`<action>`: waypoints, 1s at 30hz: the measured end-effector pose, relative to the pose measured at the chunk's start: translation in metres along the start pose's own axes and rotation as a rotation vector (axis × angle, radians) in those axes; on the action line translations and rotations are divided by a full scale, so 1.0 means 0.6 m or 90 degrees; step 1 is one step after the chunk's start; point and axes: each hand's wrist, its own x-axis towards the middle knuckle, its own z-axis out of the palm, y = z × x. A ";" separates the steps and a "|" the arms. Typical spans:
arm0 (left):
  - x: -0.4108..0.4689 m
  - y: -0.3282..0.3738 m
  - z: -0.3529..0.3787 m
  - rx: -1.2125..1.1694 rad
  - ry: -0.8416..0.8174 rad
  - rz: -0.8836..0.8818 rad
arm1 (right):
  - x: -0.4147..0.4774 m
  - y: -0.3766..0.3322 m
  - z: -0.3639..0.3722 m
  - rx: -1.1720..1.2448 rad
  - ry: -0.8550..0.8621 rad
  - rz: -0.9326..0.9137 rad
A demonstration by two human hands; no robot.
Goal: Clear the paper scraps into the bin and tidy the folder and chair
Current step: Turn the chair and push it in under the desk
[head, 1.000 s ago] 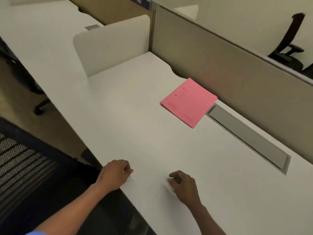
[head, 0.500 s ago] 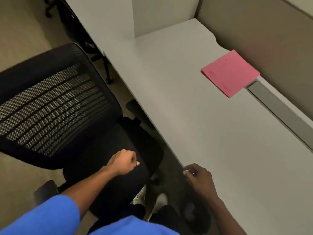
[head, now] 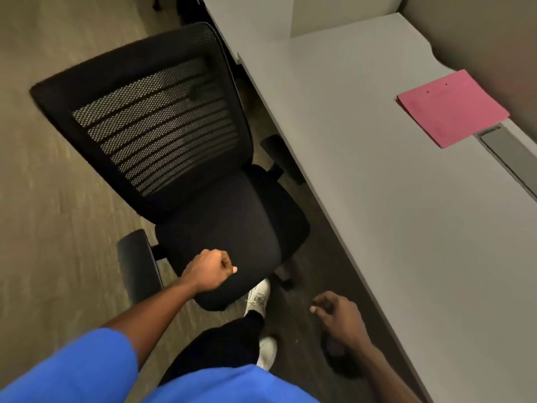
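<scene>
Now we've turned from white desk | both hands fisted: left hand, right hand, contents unclear | black mesh-back office chair near | pink paper folder untouched far right | bin next

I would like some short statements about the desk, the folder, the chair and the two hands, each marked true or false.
1. The pink folder lies flat on the desk. True.
2. The left hand is open with fingers spread. False: it is closed into a fist, over the front of the chair seat.
3. The right hand rests on the folder. False: it is off the desk, over the floor beside the desk edge, far from the folder.
4. The chair is pushed fully under the desk. False: it stands out beside the desk.
5. The chair has a mesh back. True.
</scene>
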 end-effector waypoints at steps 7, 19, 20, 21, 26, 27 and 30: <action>-0.109 -0.054 0.072 -0.016 -0.006 -0.009 | -0.078 0.045 0.079 0.015 -0.039 0.025; -0.177 -0.199 0.057 -0.081 0.016 -0.093 | -0.113 -0.031 0.192 -0.066 -0.116 0.054; -0.177 -0.210 0.053 -0.081 0.019 -0.091 | -0.110 -0.042 0.196 -0.072 -0.120 0.053; -0.177 -0.223 0.048 -0.081 0.021 -0.086 | -0.106 -0.054 0.201 -0.075 -0.121 0.056; -0.160 -0.302 -0.014 -0.076 0.023 -0.046 | -0.066 -0.140 0.235 -0.071 -0.094 0.087; -0.152 -0.320 -0.034 -0.075 0.028 -0.038 | -0.055 -0.161 0.247 -0.073 -0.087 0.091; -0.116 -0.372 -0.116 -0.048 0.056 0.000 | -0.023 -0.240 0.294 -0.090 -0.076 0.088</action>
